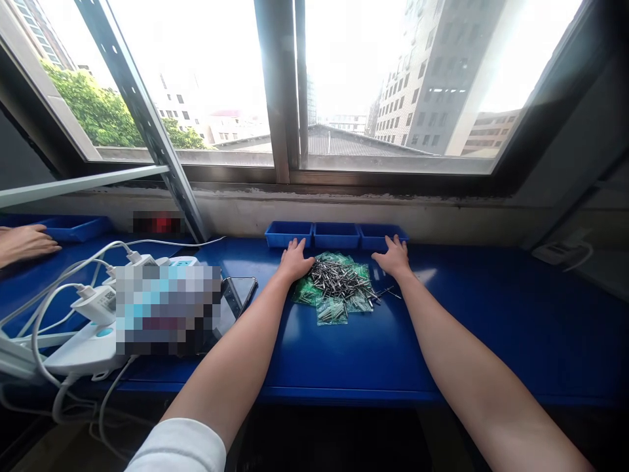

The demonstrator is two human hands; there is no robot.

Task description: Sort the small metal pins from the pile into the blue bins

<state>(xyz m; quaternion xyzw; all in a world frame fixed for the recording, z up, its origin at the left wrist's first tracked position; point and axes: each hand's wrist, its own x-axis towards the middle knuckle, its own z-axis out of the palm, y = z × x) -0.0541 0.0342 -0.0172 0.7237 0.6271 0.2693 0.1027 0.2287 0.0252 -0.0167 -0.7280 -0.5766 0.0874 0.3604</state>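
A heap of small metal pins or rivets (339,278) lies on the blue tabletop (354,360), on and among green-tinted clear plastic bags (331,311). Behind the heap, three blue bins stand in a row: a left bin (282,241), a middle bin (337,245) and a right bin (381,228). My left hand (296,261) is at the heap's left edge, fingers spread toward the left bin. On the other side, my right hand (394,257) reaches to the front of the right bin, fingers apart. Neither hand holds anything that I can see.
To the left sit a white power strip (88,351) with plugs and cables, and a dark phone-like device (238,295). Another person's hand (29,244) rests near more blue bins (81,227) at far left. A metal shelf post (142,98) rises before the window.
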